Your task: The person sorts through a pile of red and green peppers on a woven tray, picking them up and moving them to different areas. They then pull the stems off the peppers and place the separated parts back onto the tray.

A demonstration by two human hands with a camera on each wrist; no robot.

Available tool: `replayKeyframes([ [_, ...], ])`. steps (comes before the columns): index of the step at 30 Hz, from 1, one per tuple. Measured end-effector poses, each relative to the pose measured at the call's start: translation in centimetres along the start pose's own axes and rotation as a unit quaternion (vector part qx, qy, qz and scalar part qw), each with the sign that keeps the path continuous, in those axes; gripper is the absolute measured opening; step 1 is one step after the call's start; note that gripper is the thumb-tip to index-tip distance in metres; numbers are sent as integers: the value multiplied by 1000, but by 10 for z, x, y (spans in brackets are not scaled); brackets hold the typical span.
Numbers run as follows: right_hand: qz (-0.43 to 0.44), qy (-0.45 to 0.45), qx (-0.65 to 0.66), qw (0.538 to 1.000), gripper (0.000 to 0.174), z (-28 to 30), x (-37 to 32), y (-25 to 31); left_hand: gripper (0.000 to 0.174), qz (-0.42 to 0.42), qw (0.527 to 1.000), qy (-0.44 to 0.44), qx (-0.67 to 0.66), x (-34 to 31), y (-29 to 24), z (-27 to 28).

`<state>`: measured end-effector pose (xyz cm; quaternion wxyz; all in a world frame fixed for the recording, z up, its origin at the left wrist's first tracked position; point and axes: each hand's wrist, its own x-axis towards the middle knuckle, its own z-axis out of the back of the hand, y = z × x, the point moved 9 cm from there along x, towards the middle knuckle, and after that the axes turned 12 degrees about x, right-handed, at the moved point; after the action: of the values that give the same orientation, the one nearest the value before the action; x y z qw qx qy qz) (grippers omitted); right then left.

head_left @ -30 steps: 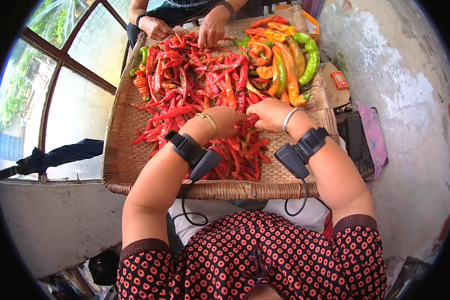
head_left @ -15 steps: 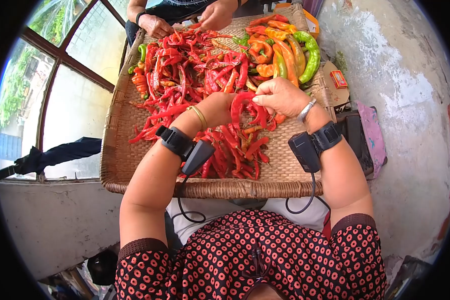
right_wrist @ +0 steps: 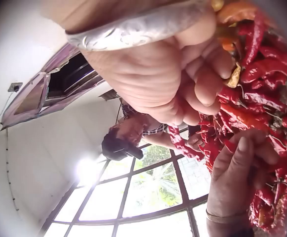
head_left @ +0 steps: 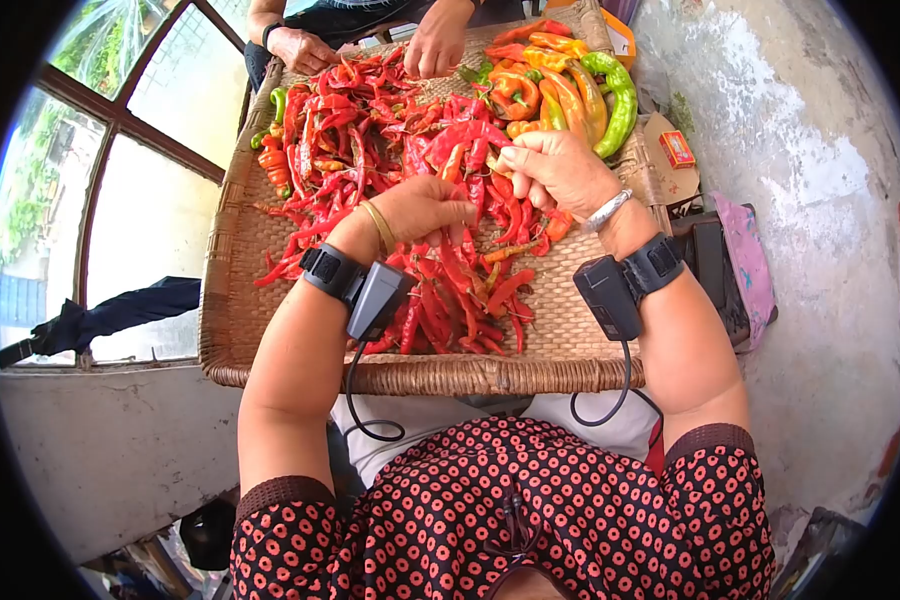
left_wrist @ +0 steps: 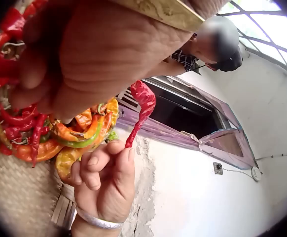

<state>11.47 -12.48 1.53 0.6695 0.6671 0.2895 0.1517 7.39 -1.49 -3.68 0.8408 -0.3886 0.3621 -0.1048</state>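
My right hand (head_left: 565, 178) pinches a wrinkled red chili pepper (left_wrist: 142, 106) by one end, between thumb and forefinger. In the left wrist view this pepper stands up from the fingertips. To its left, my left hand (head_left: 420, 212) is low over the red chili peppers (head_left: 435, 310) at the near side of the tray. Its thumb and fingers close on another red chili pepper (right_wrist: 228, 146), mostly hidden by the fingers. A larger heap of red chilies (head_left: 355, 130) covers the tray's middle and far left.
The woven tray (head_left: 570, 340) has a raised rim. Orange and yellow peppers (head_left: 570, 95) and a curved green pepper (head_left: 622, 105) lie at its far right. Across the tray, another person's hands (head_left: 438, 40) reach to the heap. A window is on the left, a wall on the right.
My hands have drawn apart from close together in the pile. The right one has risen away with a red chili; the left has shifted left. The other person's hand lifted, then lowered again.
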Motion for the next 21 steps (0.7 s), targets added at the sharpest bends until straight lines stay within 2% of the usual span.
replayKeyframes([
  [1,13,-13,31,999,25,4,0,2,24,-31,995,-50,-86,0,-2,16],
  [3,17,-16,25,999,25,5,0,3,33,-92,951,-150,-254,-3,-3,45],
  [4,11,-27,29,999,25,7,0,1,33,-92,951,-149,-254,-2,-4,46],
  [6,4,-37,33,999,26,7,0,0,53,-98,881,-307,-347,-15,5,72],
  [7,12,-39,20,999,26,6,-1,2,53,-98,881,-307,-347,-14,8,74],
  [9,20,-41,7,999,26,4,0,3,67,-33,923,-320,-213,-9,26,74],
  [10,31,-51,34,998,26,4,1,4,61,-3,920,-361,-152,-7,36,75],
  [11,42,-60,62,995,30,5,1,4,61,-2,921,-360,-151,0,48,75],
  [12,42,-61,62,995,30,7,2,3,63,-20,922,-386,3,-1,41,82],
  [13,6,-62,-4,998,28,8,3,-3,64,-38,901,-403,157,-1,33,83],
  [14,-31,-63,-71,995,28,11,4,-11,60,-26,884,-436,170,-3,38,85],
  [15,-32,-64,-71,995,28,13,4,-18,60,-26,884,-435,169,-7,32,84],
  [16,49,-1,-271,961,24,1,6,-14,52,-5,878,-428,213,-12,23,83],
  [17,128,62,-456,878,20,-15,4,-14,44,16,871,-419,256,-16,16,82],
  [18,51,95,-450,886,22,-23,3,-25,44,17,872,-418,256,-22,8,82],
  [20,29,138,-483,864,22,-35,3,-46,26,102,875,-257,398,-11,12,62],
  [21,12,148,-507,849,23,-40,2,-52,26,102,875,-256,398,-11,14,59],
])
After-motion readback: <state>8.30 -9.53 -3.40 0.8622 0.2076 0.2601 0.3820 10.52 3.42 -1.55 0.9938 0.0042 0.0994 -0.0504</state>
